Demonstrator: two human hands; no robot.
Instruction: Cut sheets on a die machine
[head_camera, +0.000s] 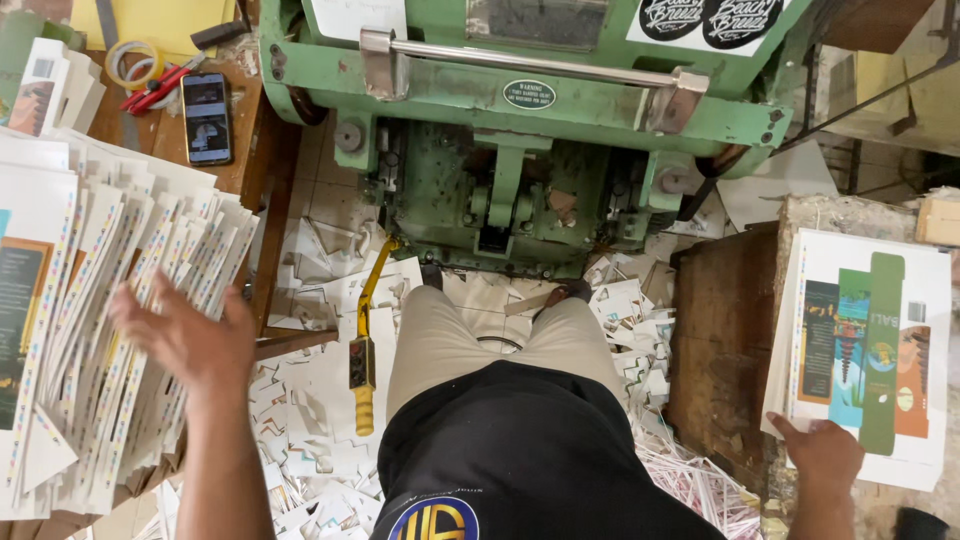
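Hands (180, 335) between fanned sheets (120, 300), green press (540, 130), printed stack (865, 350).

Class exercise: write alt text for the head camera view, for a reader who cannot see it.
Seen from above, a standing person's left hand hovers open over fanned printed card sheets, while the right hand rests on a neat stack of printed sheets. Ahead stands a green press machine, paper offcuts underfoot.

The left hand (185, 335) is blurred; the stack of printed sheets (90, 320) is cut off by the left edge.
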